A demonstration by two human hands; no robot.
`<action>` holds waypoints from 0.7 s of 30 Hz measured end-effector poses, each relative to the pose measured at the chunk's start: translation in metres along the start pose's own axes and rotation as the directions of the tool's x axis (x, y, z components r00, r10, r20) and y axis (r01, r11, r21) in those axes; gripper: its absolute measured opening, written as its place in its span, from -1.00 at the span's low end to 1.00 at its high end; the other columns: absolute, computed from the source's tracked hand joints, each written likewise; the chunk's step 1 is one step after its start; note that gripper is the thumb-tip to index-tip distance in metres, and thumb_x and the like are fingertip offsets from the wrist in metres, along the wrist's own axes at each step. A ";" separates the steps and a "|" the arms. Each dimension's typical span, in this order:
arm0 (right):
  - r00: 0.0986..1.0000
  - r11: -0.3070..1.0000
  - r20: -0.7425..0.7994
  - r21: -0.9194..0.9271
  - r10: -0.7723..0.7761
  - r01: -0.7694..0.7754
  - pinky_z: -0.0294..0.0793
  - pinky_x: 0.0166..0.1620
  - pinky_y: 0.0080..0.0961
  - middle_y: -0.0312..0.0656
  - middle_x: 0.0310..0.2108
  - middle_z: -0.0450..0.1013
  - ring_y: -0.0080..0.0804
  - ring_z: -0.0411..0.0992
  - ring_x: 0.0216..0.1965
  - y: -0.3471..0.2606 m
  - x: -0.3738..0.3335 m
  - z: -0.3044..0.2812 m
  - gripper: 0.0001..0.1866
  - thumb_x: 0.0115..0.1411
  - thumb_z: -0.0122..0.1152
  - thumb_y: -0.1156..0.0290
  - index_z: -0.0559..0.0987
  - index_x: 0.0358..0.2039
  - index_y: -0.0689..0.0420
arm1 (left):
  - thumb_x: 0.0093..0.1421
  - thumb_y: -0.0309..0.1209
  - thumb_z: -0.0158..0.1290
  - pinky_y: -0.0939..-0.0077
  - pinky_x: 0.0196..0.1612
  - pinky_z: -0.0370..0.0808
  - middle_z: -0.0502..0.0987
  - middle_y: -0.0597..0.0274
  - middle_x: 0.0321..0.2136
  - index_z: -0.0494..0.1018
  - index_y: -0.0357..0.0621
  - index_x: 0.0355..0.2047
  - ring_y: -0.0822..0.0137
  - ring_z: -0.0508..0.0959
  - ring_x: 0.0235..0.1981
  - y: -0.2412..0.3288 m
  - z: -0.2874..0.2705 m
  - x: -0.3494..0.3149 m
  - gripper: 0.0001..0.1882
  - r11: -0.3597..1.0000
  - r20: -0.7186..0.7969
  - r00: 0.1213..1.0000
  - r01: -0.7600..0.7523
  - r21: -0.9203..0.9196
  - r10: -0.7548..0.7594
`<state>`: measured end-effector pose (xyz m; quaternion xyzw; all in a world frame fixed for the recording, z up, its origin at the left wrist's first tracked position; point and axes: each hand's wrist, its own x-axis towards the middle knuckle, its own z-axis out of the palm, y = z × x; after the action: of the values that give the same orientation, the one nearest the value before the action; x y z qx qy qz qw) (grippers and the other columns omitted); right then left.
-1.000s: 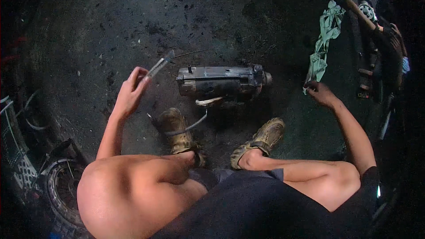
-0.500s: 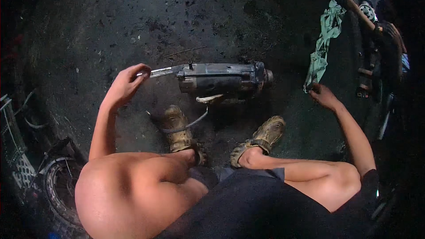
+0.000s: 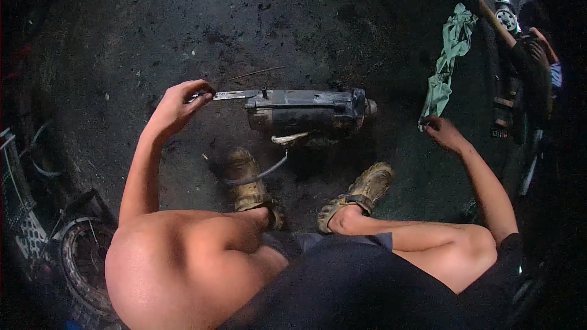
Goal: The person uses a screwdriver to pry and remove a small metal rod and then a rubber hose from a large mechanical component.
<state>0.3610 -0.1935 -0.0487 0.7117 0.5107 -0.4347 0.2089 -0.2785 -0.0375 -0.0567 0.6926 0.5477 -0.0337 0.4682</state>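
The person's left hand [image 3: 181, 104] pinches the near end of a slim, flat, silvery strip [image 3: 231, 95], thumb against curled fingertips with no visible gap; the hold at one end appears to leave the rest of its length projecting freely. The strip points rightward to the left end of a black, cylindrical, metal-looking unit [image 3: 299, 110], near a short upright peg [image 3: 265, 93]; whether the two touch cannot be told. The unit lies on its side on the dark, stained floor [image 3: 153, 36], ahead of the two muddy brown shoes [image 3: 247, 177], presumably placed there to be within reach of both hands. A pale, elongated piece [image 3: 289, 139] sits along its near side, and a thin grey hose [image 3: 262, 175] curves below. The right hand [image 3: 448, 134], well apart from the unit, has its fingers closed on the lower end of a long, crumpled, pale-green sheet [image 3: 449, 61], apparently gripped there because that end is nearest. A thin dark rod [image 3: 257, 73] lies beyond the unit.
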 end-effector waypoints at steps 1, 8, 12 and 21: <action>0.998 0.998 0.005 0.026 0.063 -0.063 0.51 0.10 -0.21 0.11 0.02 0.56 -0.05 0.56 0.04 -0.007 -0.002 -0.001 -0.55 0.34 0.16 0.20 0.54 0.13 0.22 | 0.33 -0.32 0.12 0.21 -0.03 0.50 0.63 0.00 -0.19 0.56 -0.23 -0.10 0.10 0.62 -0.12 0.003 -0.002 -0.001 -0.75 1.000 0.007 1.000 0.014 -0.023 -0.014; 0.999 0.998 0.005 -0.047 0.049 -0.049 0.51 0.09 -0.18 0.10 0.02 0.56 0.02 0.55 0.03 -0.014 0.001 -0.007 -0.54 0.34 0.18 0.17 0.54 0.13 0.19 | 0.30 -0.52 0.02 0.34 0.11 0.42 0.56 0.13 -0.01 0.44 -0.12 0.11 0.18 0.56 -0.01 -0.004 -0.010 -0.010 -0.64 0.993 -0.163 0.985 -0.069 -0.091 0.054; 0.997 0.982 -0.075 -0.186 -0.024 0.010 0.53 0.03 -0.13 0.09 -0.07 0.58 0.08 0.54 -0.02 -0.032 -0.021 -0.019 -0.58 0.28 0.22 0.22 0.56 0.06 0.19 | 0.30 -0.54 -0.05 0.46 -0.07 0.43 0.53 0.23 -0.16 0.46 -0.09 0.09 0.35 0.50 -0.20 0.004 -0.002 -0.007 -0.65 0.962 -0.157 0.986 0.016 -0.274 -0.061; 0.405 0.339 0.170 -0.317 -0.899 0.886 0.47 -0.01 -0.32 -0.19 -0.15 0.44 -0.27 0.45 -0.04 -0.266 -0.079 0.024 -0.55 0.07 0.28 0.36 0.52 0.01 0.13 | 0.38 -0.44 -0.06 0.64 -0.42 0.15 0.25 0.51 -0.48 0.47 -0.09 -0.13 0.62 0.20 -0.50 0.007 -0.010 -0.031 -0.86 0.822 -0.306 0.943 -0.068 -0.566 -0.133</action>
<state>0.1019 -0.1505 0.0431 0.2731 0.8887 -0.3642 0.0545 -0.2902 -0.0526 -0.0300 0.5072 0.6153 0.2401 0.5536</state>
